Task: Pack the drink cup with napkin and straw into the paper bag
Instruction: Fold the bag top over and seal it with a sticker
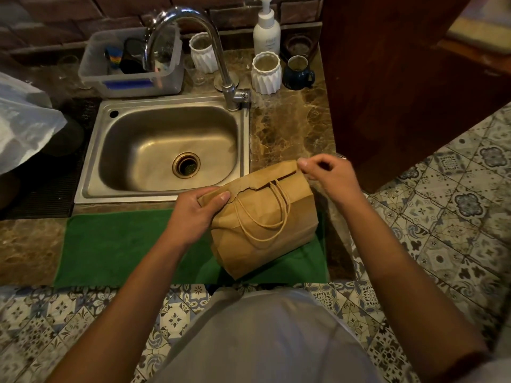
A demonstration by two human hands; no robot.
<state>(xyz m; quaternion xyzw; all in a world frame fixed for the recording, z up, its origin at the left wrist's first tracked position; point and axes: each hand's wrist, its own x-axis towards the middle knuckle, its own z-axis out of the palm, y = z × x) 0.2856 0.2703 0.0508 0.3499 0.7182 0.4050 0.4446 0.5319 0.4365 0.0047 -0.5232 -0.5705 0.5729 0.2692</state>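
A brown paper bag [265, 217] with twine handles stands on a green mat [124, 244] at the counter's front edge. Its top is folded over, and the handles hang down its near face. My left hand [196, 214] grips the folded top at its left corner, thumb on the front. My right hand [329, 172] pinches the fold's right corner between thumb and fingers. The drink cup, napkin and straw are not visible; the closed bag hides whatever is inside.
A steel sink [163, 153] with a curved tap [221, 56] lies just behind the bag. Two white ribbed cups [266, 73], a dark mug [298, 73], a pump bottle [266, 29] and a plastic tub [130, 64] stand at the back. A wooden cabinet [401, 78] rises on the right.
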